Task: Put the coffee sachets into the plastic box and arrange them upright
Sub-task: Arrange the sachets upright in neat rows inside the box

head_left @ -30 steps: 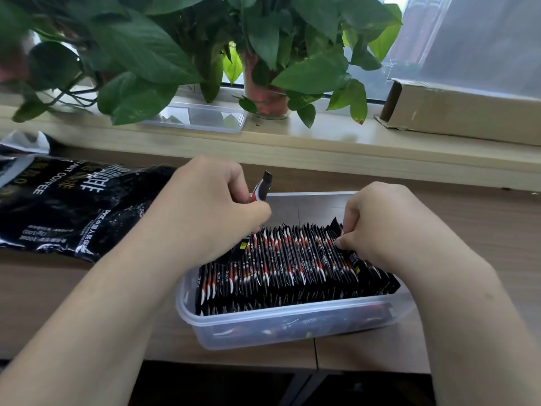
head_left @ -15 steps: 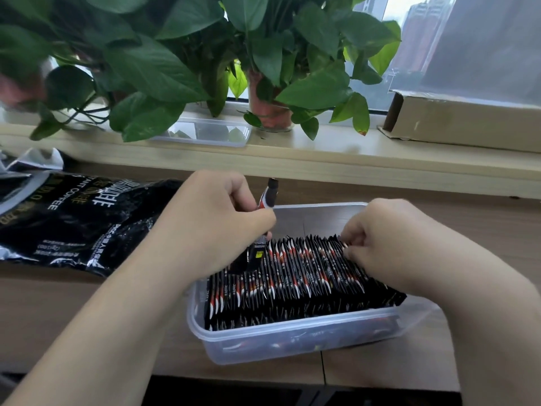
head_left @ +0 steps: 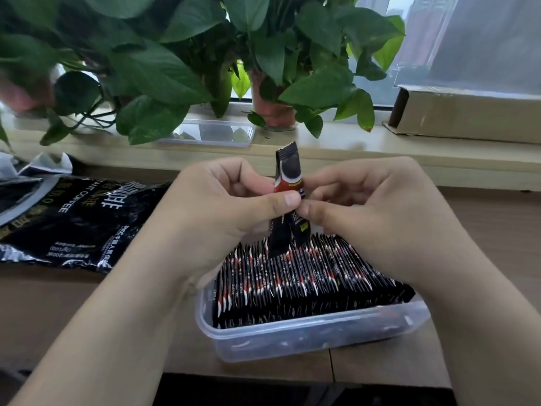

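Here both hands [head_left: 292, 206] pinch, seemingly, two sachets [head_left: 288, 174].

plastic box [head_left: 307, 338] packed with upright sachets [head_left: 292, 276], far strip free

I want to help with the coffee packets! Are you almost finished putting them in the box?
Nearly. Done: the plastic box already holds a long row of sachets standing upright. In hand: the left hand and right hand pinch a couple of loose sachets above the row. Left: slot those in upright. Whether the black coffee bag still holds more cannot be seen.
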A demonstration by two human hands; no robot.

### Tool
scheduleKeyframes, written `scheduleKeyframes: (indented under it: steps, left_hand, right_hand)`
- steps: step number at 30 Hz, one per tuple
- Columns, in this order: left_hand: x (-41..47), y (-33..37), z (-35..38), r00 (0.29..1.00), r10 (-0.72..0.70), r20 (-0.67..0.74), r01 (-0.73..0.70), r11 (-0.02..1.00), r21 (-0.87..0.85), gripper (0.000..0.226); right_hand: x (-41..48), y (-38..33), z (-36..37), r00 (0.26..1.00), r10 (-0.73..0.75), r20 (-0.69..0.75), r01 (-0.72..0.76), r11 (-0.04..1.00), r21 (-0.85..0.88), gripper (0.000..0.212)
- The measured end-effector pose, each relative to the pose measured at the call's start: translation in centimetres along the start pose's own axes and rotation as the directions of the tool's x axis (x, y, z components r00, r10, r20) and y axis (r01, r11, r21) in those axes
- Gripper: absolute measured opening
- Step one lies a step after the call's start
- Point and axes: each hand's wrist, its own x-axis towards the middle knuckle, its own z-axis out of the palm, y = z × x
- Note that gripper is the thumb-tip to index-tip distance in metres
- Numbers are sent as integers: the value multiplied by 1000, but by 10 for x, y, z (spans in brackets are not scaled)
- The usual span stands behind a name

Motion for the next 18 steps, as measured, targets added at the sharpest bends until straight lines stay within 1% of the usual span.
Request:
scheduleKeyframes:
  steps: [1, 3, 6, 8, 10, 12, 13, 14, 15, 16, 18]
  left_hand:
    - [0, 0, 0, 1000, 0, 10, 0, 1000, -12, 26]
    - [1, -1, -1, 1000, 10, 16, -9, 999, -47, 26]
    - [1, 0, -3, 1000, 8, -7, -9, 998, -64, 23]
    - [2, 0, -5, 1000, -5, -8, 5, 997, -72, 24]
    - [3, -1, -8, 1000, -13, -7, 12, 993, -117, 25]
    - [4, 0, -9, 1000, -12, -26, 8, 991, -131, 34]
    - [4, 1, -9, 999, -16, -43, 10, 991, -131, 40]
    - [4, 1, -10, 998, -20, -59, 11, 991, -134, 43]
    - [5, 1, -10, 997, -27, -72, 16, 990, -142, 43]
    - [5, 0, -10, 996, -34, -80, 22, 989, -149, 43]
    - [4, 0, -11, 996, -32, -82, 20, 991, -136, 52]
  right_hand:
    - [-1, -3, 0, 998, -58, -11, 58, 998, -37, 34]
    - [-2, -8, 1, 992, -129, -11, 127, 988, -87, 38]
    - [-1, -8, 4, 987, -160, -4, 159, 978, -134, 40]
    - [0, -7, 6, 985, -173, -9, 169, 973, -159, 37]
    - [-1, -6, 6, 980, -195, 31, 197, 962, -190, 29]
    - [-2, -6, 4, 977, -152, 150, 178, 967, -182, 28]
    - [-2, -6, 4, 969, -102, 225, 147, 970, -195, 35]
    - [-3, -5, 3, 961, -63, 271, 132, 960, -246, 48]
    - [-3, -4, 3, 956, -43, 289, 135, 943, -306, 59]
    - [-3, -2, 4, 958, -41, 284, 143, 925, -351, 64]
    - [-1, -1, 4, 963, -54, 263, 155, 913, -378, 59]
